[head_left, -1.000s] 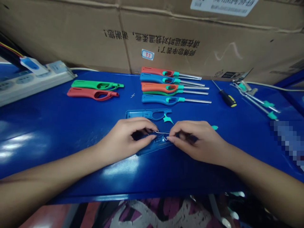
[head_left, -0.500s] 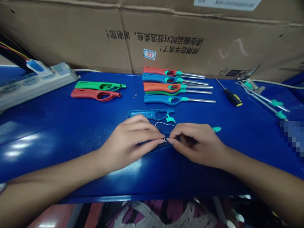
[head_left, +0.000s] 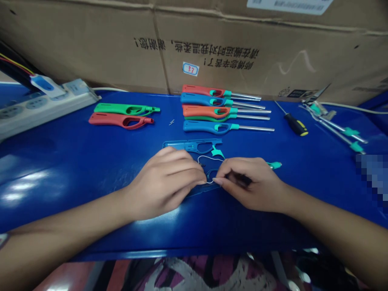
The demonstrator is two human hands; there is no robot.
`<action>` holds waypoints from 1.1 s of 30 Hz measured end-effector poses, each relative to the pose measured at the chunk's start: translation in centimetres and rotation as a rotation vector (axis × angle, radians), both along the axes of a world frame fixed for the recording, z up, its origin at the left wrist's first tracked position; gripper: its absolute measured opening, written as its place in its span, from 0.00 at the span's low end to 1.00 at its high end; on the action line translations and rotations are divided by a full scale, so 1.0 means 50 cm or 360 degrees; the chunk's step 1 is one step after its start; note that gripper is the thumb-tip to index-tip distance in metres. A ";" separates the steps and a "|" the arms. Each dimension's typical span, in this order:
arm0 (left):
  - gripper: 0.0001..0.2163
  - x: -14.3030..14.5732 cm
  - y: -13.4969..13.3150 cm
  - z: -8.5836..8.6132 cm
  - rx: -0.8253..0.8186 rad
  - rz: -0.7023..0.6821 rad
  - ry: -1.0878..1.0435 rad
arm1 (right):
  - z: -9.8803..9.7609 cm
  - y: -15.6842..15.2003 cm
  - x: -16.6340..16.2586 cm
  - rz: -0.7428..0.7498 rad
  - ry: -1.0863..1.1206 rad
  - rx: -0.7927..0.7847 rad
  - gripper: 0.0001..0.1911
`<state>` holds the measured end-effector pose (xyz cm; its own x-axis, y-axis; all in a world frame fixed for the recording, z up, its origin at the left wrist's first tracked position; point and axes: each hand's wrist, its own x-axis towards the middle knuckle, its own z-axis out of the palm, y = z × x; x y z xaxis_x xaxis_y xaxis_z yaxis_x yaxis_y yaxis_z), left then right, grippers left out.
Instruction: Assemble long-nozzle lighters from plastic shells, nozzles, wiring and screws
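Observation:
My left hand [head_left: 172,180] is closed, its fingertips pinching one end of a short white wire [head_left: 210,182]; whatever else is inside that pinch is hidden. With thumb and forefinger, my right hand [head_left: 248,182] grips the wire's other side. Under both hands lies a blue lighter shell half [head_left: 198,193], partly covered. Just beyond it is a second blue shell half [head_left: 178,144], its hollow side up. A teal trigger [head_left: 217,152] rests between them, beside a looped white wire [head_left: 204,157]. Past my right knuckles a teal tip [head_left: 275,165] sticks out.
Several long-necked lighters [head_left: 212,113] lie in a row behind. Green [head_left: 112,108] and red [head_left: 106,119] lighter casings sit left, near small pins [head_left: 171,122] and a power strip [head_left: 39,105]. A screwdriver [head_left: 297,124] and metal rods [head_left: 339,127] lie right, before a cardboard box [head_left: 115,52].
My left fingertips have drawn slightly left and down, apart from the right ones, so more white wire shows between them. My right hand stays nearly in place.

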<state>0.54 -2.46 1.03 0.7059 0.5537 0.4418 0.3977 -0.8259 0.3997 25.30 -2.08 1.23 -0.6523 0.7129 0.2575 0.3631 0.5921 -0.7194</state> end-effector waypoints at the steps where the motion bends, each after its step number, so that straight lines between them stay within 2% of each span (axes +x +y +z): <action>1: 0.06 0.001 0.000 0.001 -0.0008 0.0020 -0.0018 | -0.001 0.000 0.001 -0.0003 0.0008 -0.0014 0.05; 6: 0.04 0.002 0.002 -0.001 -0.0015 0.0081 -0.0075 | -0.005 0.001 0.004 -0.0050 0.0063 -0.0077 0.05; 10: 0.08 0.000 0.006 -0.004 0.0066 0.0050 -0.0059 | -0.006 0.000 0.004 -0.0043 0.0076 -0.0071 0.05; 13: 0.06 -0.001 0.008 -0.002 0.0083 0.0019 -0.0060 | -0.004 0.000 0.002 -0.0025 0.0062 -0.0049 0.04; 26: 0.04 0.010 -0.003 0.007 -0.0249 0.0088 -0.0207 | 0.000 -0.002 0.003 0.0175 -0.0041 0.0039 0.04; 33: 0.05 0.010 -0.003 0.008 -0.0193 0.0109 -0.0213 | -0.002 0.001 0.004 0.0162 -0.0046 0.0033 0.05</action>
